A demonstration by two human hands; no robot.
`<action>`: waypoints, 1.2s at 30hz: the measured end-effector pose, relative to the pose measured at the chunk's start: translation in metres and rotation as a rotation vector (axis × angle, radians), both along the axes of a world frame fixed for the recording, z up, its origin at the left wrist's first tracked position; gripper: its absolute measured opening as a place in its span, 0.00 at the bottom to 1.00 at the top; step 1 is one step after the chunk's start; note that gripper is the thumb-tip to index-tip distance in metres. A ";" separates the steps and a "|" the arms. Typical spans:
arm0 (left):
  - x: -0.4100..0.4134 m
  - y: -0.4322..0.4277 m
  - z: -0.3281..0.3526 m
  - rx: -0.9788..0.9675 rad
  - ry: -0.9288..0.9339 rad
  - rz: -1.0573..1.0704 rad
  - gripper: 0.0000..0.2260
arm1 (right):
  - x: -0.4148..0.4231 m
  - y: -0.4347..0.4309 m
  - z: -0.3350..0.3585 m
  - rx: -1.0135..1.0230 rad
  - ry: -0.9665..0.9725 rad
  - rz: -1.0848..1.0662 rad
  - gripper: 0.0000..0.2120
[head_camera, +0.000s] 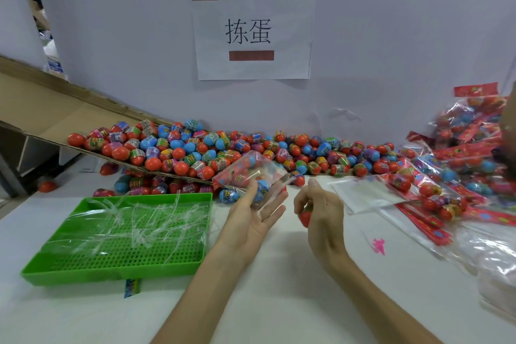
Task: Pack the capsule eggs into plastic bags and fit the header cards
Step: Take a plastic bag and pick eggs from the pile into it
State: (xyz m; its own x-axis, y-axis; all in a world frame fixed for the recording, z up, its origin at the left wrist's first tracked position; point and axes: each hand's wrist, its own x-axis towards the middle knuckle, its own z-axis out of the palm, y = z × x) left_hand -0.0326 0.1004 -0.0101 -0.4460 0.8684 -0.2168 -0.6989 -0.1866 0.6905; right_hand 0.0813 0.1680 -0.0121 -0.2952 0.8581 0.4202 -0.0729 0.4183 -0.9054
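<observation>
Your right hand [321, 218] clenched round red capsule egg [305, 217], fingers curled over it. Just left, your left hand [252, 212] palm up, grasping plastic bag [251, 176], thumb on top, fingers beneath; several eggs already inside. Green tray [111, 274] left of that hand. Flat empty bags [363, 193] right of right hand. Beyond both hands, loose egg pile [212, 148]. Packed bags [460, 165] far right.

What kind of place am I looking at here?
Likely a small toy-packing workstation: loose capsule eggs heaped along the wall, finished bags with red header cards piled at right, and the left hand gripping a part-filled plastic bag.
</observation>
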 end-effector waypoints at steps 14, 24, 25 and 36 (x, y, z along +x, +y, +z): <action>-0.002 0.000 -0.002 -0.014 0.059 -0.051 0.22 | 0.001 0.004 0.002 0.162 -0.012 0.071 0.13; 0.001 0.002 -0.004 -0.006 0.118 -0.112 0.22 | -0.001 0.006 -0.008 0.331 -0.149 -0.044 0.13; 0.003 0.001 -0.005 -0.002 0.122 -0.121 0.23 | -0.002 0.005 -0.009 0.340 -0.148 -0.030 0.11; -0.008 -0.001 -0.003 -0.054 0.086 0.000 0.21 | -0.001 0.005 -0.005 0.429 -0.124 0.054 0.19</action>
State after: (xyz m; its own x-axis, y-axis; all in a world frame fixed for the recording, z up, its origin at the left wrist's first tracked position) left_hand -0.0405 0.0993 -0.0131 -0.4652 0.8564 -0.2238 -0.6362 -0.1477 0.7572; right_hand 0.0806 0.1733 -0.0168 -0.4053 0.5960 0.6932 -0.0068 0.7563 -0.6542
